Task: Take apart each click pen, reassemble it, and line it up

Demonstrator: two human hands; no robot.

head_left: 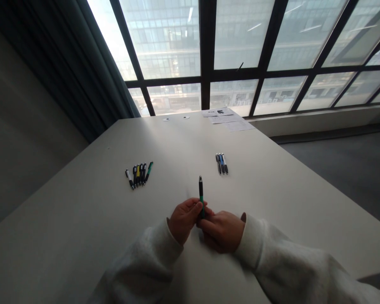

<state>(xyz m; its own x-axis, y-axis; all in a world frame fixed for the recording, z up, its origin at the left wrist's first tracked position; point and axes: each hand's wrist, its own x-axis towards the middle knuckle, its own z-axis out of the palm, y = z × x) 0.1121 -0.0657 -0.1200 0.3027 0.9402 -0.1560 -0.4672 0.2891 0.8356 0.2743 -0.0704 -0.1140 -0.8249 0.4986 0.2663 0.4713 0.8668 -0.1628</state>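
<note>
Pinching one green-and-black pen (201, 195) upright, its lower barrel clamped between the fingers (193, 207) of the left hand (183, 220) and those of the right hand (221, 231), both hands close together at the pen, just over a white table (82, 240). Two pale sweatshirt sleeves (145, 266) reaching in from below. Ahead and left of the hands, six pens (139, 175) lying side by side, nearly touching; ahead and right, three more pens (222, 164) lying close together. Well beyond, near the far table edge, two small round discs (166, 119) and three overlapping sheets of paper (224, 118). Past the table, one large gridded window (177, 42) and a dark curtain (66, 63) along its left side.
</note>
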